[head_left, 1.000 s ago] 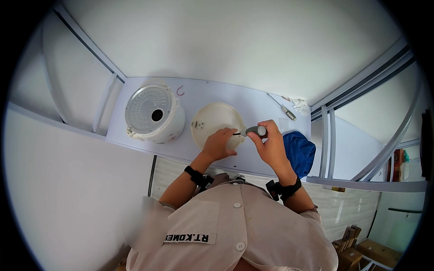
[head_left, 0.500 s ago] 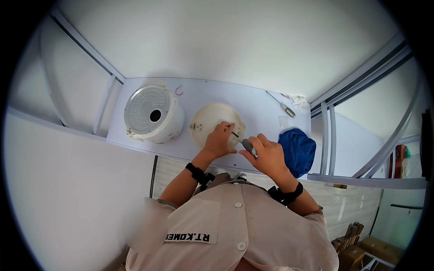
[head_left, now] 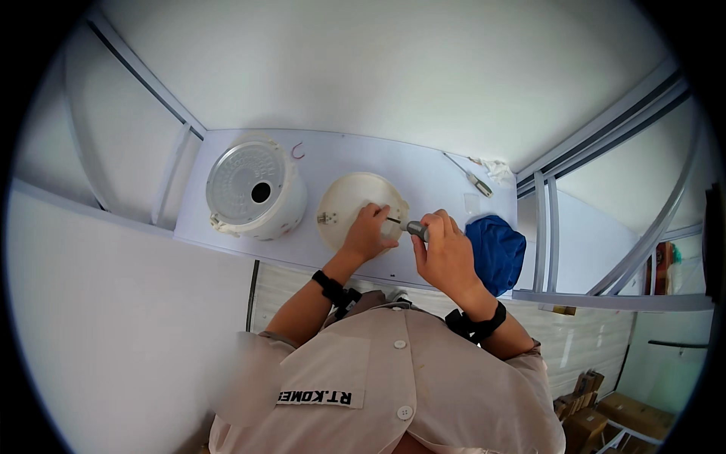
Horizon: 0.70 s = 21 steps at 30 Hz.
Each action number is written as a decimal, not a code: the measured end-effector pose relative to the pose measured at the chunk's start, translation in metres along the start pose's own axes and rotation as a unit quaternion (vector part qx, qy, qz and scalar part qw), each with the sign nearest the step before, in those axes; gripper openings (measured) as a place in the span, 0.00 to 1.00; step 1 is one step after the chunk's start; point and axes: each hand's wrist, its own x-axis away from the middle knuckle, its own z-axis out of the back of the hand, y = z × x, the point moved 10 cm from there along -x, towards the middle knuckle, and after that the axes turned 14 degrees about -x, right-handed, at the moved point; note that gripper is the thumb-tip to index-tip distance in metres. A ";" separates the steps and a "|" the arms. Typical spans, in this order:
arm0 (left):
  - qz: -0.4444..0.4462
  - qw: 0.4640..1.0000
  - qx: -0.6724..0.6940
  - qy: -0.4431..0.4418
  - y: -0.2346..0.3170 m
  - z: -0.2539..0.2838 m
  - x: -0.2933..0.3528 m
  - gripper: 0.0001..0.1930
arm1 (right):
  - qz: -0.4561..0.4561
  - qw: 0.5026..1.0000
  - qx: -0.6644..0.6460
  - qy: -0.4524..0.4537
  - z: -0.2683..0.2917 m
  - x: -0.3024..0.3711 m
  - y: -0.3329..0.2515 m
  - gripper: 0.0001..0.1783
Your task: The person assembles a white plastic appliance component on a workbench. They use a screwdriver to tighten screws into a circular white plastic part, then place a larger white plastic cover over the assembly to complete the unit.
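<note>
A round, shallow cream plastic cover (head_left: 348, 198) lies on the white table with its hollow side up. My left hand (head_left: 367, 233) holds it at the right part, fingers curled inside and thumb apart near the front rim. My right hand (head_left: 448, 253) is wrapped round the grey handle of a screwdriver (head_left: 418, 230). Its dark shaft points left, towards the cover's right side beside my left fingertips. Whether the tip sits in a screw is too small to tell. A small metal fitting (head_left: 326, 219) shows on the cover's left side.
A white rice cooker body (head_left: 291, 198) stands at the left, near a small red wire (head_left: 298, 151). At the back right lie another screwdriver (head_left: 478, 184) and crumpled white material (head_left: 497, 170). A blue cloth bag (head_left: 497, 256) sits beside my right hand. Metal frames (head_left: 538, 227) border the table.
My right hand has shifted its grip on the screwdriver, the fingers now further round the handle, which lies more level. My left hand stays at nearly the same place on the cover.
</note>
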 end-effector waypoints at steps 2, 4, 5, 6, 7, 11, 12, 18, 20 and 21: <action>-0.003 1.000 -0.004 0.024 0.001 0.004 0.002 0.50 | -0.045 0.996 0.061 -0.036 -0.005 -0.001 0.006 0.22; -0.004 0.999 -0.009 0.039 0.001 0.006 0.003 0.50 | -0.164 0.973 0.115 -0.115 -0.016 0.002 0.029 0.22; -0.004 0.999 -0.013 0.042 0.001 0.006 0.003 0.50 | -0.223 0.952 0.142 -0.152 -0.020 0.007 0.041 0.22; -0.004 0.999 -0.016 0.045 0.001 0.006 0.003 0.50 | -0.179 0.968 0.132 -0.113 -0.013 0.001 0.030 0.22; -0.007 0.999 -0.016 0.046 0.002 0.006 0.003 0.50 | -0.135 0.980 0.123 -0.074 -0.005 -0.003 0.020 0.21; -0.009 0.999 -0.018 0.045 0.004 0.008 0.004 0.48 | 0.035 0.999 0.010 0.016 0.012 -0.012 -0.008 0.20; -0.006 0.999 -0.019 0.044 0.004 0.007 0.004 0.48 | 0.036 0.999 0.015 0.006 0.010 -0.013 -0.006 0.19; 0.004 0.999 -0.032 0.005 0.004 0.003 0.005 0.48 | -0.250 0.954 0.097 -0.137 -0.012 0.000 0.037 0.21; -0.005 0.999 -0.040 0.016 0.004 0.004 0.005 0.48 | -0.248 0.956 0.102 -0.122 -0.008 -0.005 0.031 0.21; -0.009 0.999 -0.045 0.021 0.004 0.004 0.006 0.49 | -0.213 0.967 0.096 -0.096 -0.005 -0.010 0.025 0.21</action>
